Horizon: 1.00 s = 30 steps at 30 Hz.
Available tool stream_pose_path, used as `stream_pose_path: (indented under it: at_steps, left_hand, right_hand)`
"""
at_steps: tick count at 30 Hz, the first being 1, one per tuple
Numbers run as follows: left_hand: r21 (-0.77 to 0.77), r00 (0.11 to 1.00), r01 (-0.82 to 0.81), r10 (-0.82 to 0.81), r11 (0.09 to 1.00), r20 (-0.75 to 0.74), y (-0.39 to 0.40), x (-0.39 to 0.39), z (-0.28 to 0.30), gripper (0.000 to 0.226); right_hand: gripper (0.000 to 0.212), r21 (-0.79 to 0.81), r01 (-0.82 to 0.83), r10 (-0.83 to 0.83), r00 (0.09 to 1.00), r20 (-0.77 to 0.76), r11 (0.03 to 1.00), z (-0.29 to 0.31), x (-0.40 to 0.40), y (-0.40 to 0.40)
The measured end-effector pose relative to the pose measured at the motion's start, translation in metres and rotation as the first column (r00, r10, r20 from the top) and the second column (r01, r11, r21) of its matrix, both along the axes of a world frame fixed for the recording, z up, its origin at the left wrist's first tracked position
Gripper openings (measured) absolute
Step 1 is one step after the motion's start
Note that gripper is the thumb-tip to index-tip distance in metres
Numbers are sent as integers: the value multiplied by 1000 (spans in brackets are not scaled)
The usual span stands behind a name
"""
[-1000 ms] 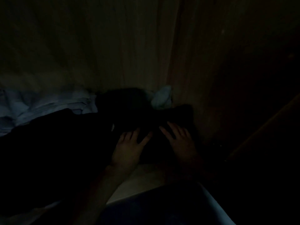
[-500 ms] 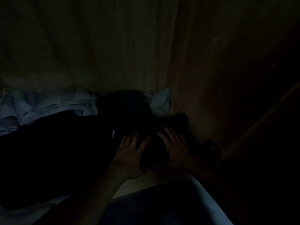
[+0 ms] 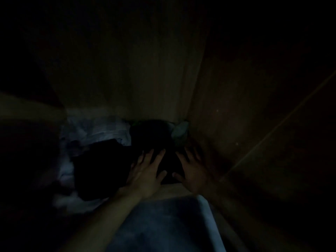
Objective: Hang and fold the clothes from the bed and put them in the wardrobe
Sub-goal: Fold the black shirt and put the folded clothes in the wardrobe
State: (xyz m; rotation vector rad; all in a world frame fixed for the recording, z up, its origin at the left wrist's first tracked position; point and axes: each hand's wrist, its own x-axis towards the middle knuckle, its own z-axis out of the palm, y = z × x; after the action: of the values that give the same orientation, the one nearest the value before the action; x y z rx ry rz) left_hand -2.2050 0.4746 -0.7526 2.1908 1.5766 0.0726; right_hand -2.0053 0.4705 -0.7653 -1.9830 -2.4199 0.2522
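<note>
The scene is very dark. A dark folded garment (image 3: 169, 166) lies in the back right corner of a wardrobe compartment. My left hand (image 3: 147, 171) rests flat on its left part, fingers spread. On its right part lies my right hand (image 3: 192, 170), also flat with fingers apart. Behind it sits another dark bundle (image 3: 151, 133), and a pale greenish cloth (image 3: 180, 131) is tucked into the corner. To the left lies a second dark garment (image 3: 101, 170) over pale bluish fabric (image 3: 96, 128).
The wooden back wall (image 3: 127, 70) and right side wall (image 3: 227, 115) of the wardrobe close in the corner. A pale shelf edge (image 3: 174, 190) shows under my hands. A bluish surface with a light rim (image 3: 209, 211) is below.
The view has shifted, so the clothes pile sits more to the centre. Both hands stay flat on the dark garment, spread a little wider apart.
</note>
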Motion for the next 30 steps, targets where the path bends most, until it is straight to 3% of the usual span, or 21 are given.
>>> stream_pose_path:
  at_steps: [7, 14, 18, 22, 27, 30]
  left_hand:
    - [4, 987, -151, 151, 988, 61, -79, -31, 203, 61]
    - [-18, 947, -305, 305, 952, 101, -167, -51, 364, 57]
    - [44, 931, -340, 329, 940, 158, -214, -69, 423, 57]
    - [95, 941, -299, 277, 950, 192, -251, -89, 464, 70]
    - [233, 962, -257, 225, 938, 154, -289, -112, 510, 54]
    - [279, 966, -227, 179, 933, 186, -308, -127, 531, 53]
  right_hand:
    - [91, -46, -47, 45, 998, -49, 998, 202, -35, -54]
    - [81, -135, -143, 134, 988, -78, 981, 377, -66, -144]
    - [70, -57, -178, 173, 981, -82, 982, 447, -79, -188]
    - [70, 12, -204, 205, 977, -67, 979, 496, -98, -219]
    - [69, 107, -158, 161, 987, -20, 982, 547, -120, -264]
    - [70, 131, -87, 97, 993, -66, 988, 568, -131, -297]
